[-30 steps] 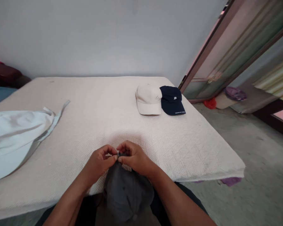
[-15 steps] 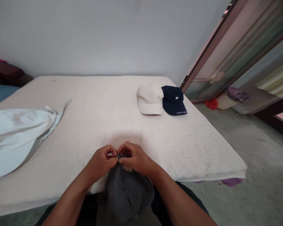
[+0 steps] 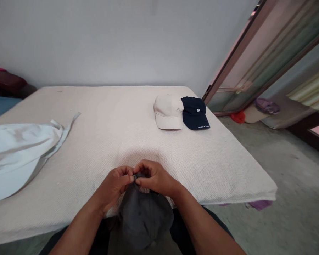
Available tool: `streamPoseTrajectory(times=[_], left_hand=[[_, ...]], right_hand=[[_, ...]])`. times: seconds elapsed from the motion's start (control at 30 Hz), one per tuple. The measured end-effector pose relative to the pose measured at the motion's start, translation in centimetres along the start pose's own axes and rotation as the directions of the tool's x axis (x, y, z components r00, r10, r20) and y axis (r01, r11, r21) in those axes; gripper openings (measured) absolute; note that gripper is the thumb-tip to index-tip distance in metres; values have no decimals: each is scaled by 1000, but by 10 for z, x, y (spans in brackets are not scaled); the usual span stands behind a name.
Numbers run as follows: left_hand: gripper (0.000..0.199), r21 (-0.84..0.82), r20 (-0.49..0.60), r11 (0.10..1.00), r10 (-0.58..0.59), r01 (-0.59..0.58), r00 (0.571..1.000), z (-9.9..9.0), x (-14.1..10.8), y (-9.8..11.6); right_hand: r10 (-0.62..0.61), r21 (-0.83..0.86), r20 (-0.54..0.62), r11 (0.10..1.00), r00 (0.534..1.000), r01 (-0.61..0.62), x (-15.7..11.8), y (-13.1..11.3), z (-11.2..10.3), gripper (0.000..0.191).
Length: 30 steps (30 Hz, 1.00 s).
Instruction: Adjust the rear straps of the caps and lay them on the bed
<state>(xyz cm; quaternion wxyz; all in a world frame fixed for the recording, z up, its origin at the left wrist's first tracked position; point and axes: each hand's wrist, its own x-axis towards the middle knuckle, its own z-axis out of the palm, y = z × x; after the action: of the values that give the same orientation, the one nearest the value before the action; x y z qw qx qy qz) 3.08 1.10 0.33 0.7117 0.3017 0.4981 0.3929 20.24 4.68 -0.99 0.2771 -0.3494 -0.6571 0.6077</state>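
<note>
A dark grey baseball cap [image 3: 146,217] lies at the near edge of the table and over my lap, its back strap raised toward the table. My left hand [image 3: 117,184] pinches the strap's left part between thumb and fingers. Close beside it, my right hand [image 3: 155,179] pinches the same strap from the right. The fingertips nearly meet at a small dark fastening, mostly hidden. Farther off on the table sit a beige cap [image 3: 168,111] and a navy cap [image 3: 195,113], side by side and touching. A white cap [image 3: 21,152] with a loose strap lies at the left.
The table [image 3: 117,124] has a white textured cover and stands against a grey wall [image 3: 108,42]. A glass sliding door [image 3: 244,71] is at the right, with a red bag [image 3: 238,117] on the floor near it. Purple cloth [image 3: 260,204] shows under the table's right corner.
My left fingers have shifted slightly at the strap, with the thumb now pressed over the fastening. Both hands keep their pinch, and the caps on the table stay put.
</note>
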Motion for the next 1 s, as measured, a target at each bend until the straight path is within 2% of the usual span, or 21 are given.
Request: streamPoseTrajectory(times=[0.2,0.5,0.67,1.0], left_hand=[[6,-162,92,985,-39,54,995,3,0,-5],[8,-210,82,975,-57,73,995,4,2,-11],[7,-195,76,979,-51,65,996,6,2,-12],[6,-244,49,966,-72,82,996,6,4,-14]], right_hand=[[33,191,60,981,998,-43,-2,-1,-3,19],[-30,-44,43,999,999,32,-4,-7,-12,22],[-33,-157,20,987,999,35,-5,-10,-13,21],[-35,-212,14,977,999,37,-6,-13,-14,20]])
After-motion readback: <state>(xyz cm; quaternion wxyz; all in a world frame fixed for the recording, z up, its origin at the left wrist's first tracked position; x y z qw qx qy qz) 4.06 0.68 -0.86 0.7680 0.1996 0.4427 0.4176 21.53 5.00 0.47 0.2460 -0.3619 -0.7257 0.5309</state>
